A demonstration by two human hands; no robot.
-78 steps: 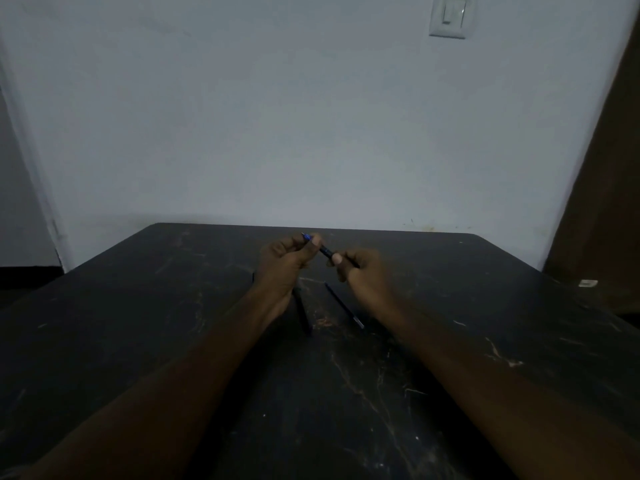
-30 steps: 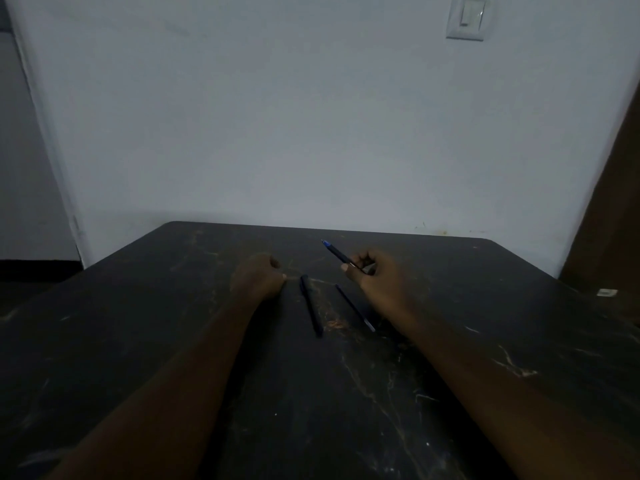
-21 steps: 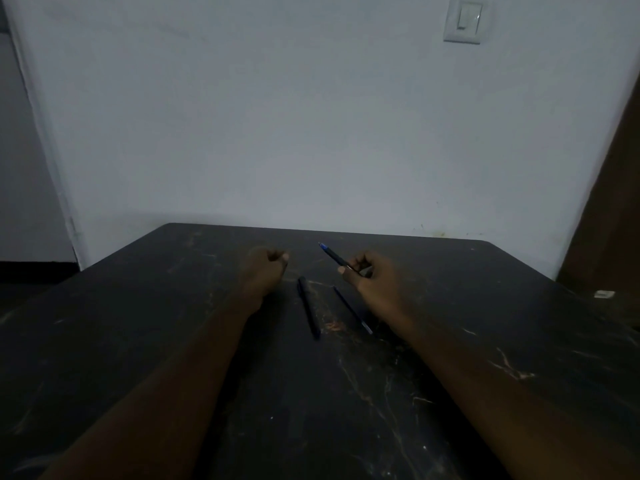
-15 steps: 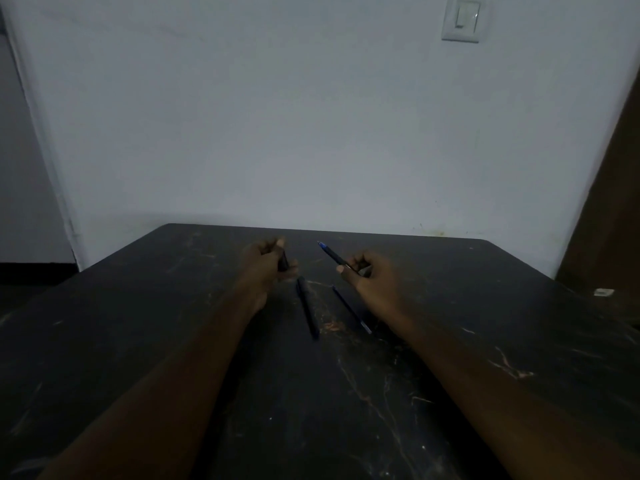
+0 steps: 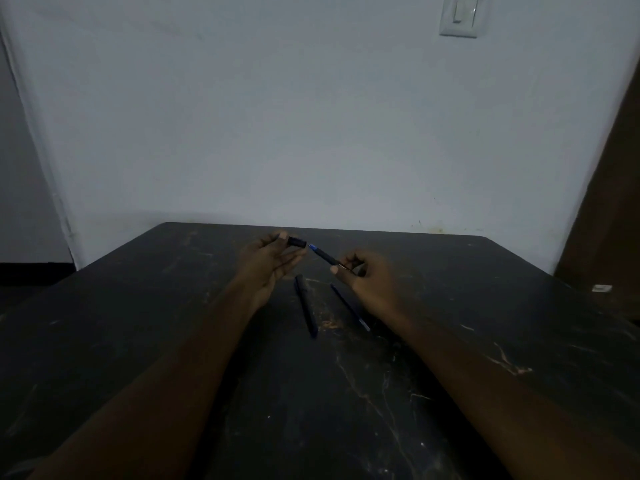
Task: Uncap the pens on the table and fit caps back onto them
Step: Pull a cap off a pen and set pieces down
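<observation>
Both hands are raised over the far half of the counter (image 5: 138, 323), roughly midway between its left and right edges. The left hand (image 5: 273, 261) pinches a short dark cap (image 5: 296, 241) between thumb and forefinger, while its other fingers lie loosely stretched beneath. The cap lies nearly level, with one end turned to the right. The right hand (image 5: 372, 284) has its fingers curled round the rear part of a blue-tipped pen (image 5: 325, 256) and grips it. The pen slants up and to the left, toward the far edge. Its blue tip is just beside the cap's right end, and in this dim light I cannot tell whether the two touch.

Two more pens lie flat on the counter between the forearms, nearer the far edge than the near one. A thick dark pen (image 5: 306, 306) runs almost straight from far to near, just to the right of the left wrist. A thin pen (image 5: 349, 308) lies to its right and apart from it. It angles toward the near right corner, and its near end is close to the right wrist.

The counter top is dark and heavily scratched. A pale wall (image 5: 311, 116) stands behind its far edge, with a light switch (image 5: 459, 15) high up on the right. A brown door (image 5: 609, 202) stands beyond the right edge.
</observation>
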